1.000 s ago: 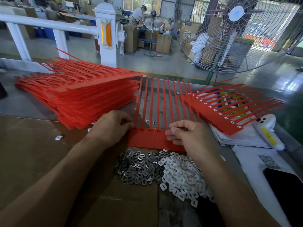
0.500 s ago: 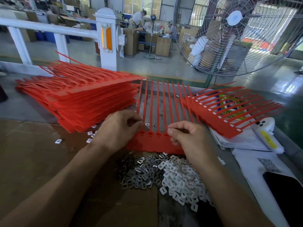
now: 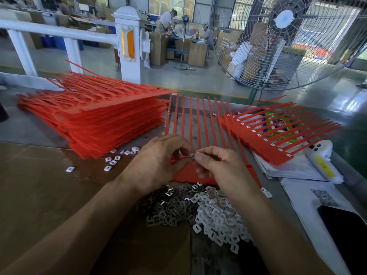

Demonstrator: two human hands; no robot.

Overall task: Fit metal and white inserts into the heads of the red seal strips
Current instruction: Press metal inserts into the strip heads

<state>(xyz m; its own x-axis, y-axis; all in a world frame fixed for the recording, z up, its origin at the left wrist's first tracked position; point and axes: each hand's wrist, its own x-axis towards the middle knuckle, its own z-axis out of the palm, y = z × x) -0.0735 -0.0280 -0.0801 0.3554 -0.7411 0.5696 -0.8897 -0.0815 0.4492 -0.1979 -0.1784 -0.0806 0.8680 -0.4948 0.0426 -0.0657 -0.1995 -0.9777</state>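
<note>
Both hands (image 3: 156,161) (image 3: 216,165) pinch one small grey metal insert (image 3: 192,154) above the flat red plastic seal strip (image 3: 190,171); it could slip toward six o'clock.

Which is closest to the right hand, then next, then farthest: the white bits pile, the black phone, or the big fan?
From the right hand, in the head view:
1. White bits pile, just below the wrist.
2. Black phone, at the lower right edge.
3. Big fan, standing on the floor past the table, upper right.
</note>
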